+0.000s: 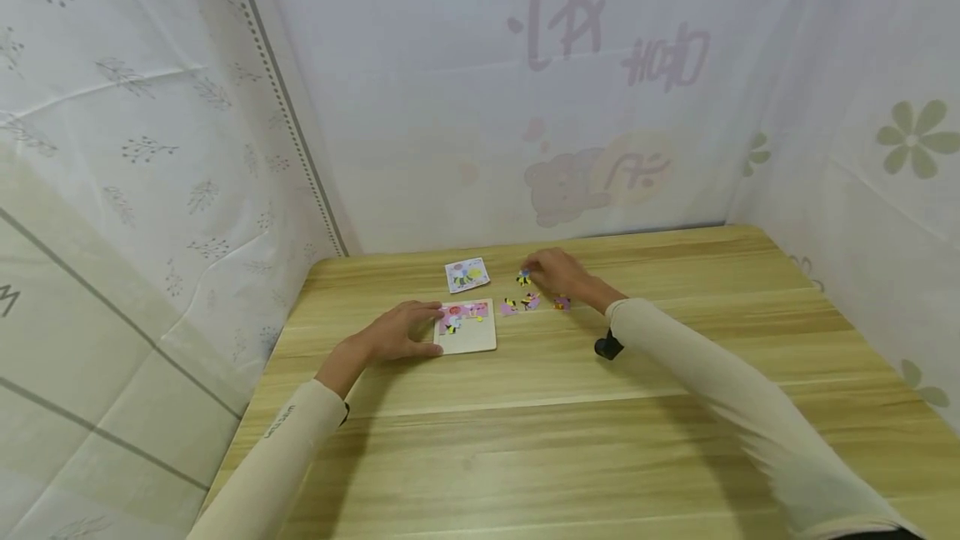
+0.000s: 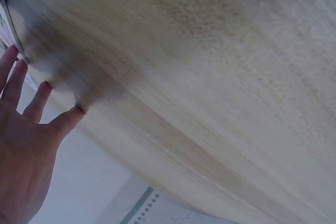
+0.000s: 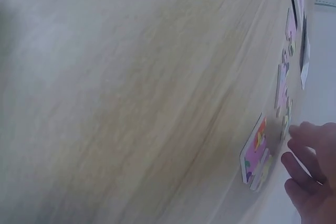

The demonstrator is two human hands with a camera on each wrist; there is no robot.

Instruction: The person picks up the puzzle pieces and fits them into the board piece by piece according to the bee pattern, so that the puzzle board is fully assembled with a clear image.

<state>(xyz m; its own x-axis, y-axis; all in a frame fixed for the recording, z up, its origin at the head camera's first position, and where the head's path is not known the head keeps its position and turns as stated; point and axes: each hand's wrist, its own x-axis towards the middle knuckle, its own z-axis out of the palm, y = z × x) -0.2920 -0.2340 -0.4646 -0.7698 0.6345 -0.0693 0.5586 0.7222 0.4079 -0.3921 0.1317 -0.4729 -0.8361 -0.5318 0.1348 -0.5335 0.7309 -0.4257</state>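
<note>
My left hand (image 1: 393,332) rests at the left side of a square puzzle board (image 1: 472,340), thumb and fingers spread. In the left wrist view its fingers (image 2: 37,100) look extended, two of them by the board's edge. Pink pieces with a bee picture fill the board's upper part; the lower right shows bare wood. My right hand (image 1: 558,272) has its fingertips at a yellow, black and blue puzzle piece (image 1: 523,278). In the right wrist view that piece (image 3: 286,121) looks flat on the table; whether it is pinched is hidden.
Loose puzzle pieces (image 1: 530,302) lie right of the board, with another piece (image 1: 562,302) farther right. The right wrist view shows a pale piece (image 3: 261,170) beside it. A bee picture card (image 1: 467,275) lies behind the board. The wooden table (image 1: 480,440) meets a curtain (image 1: 450,107).
</note>
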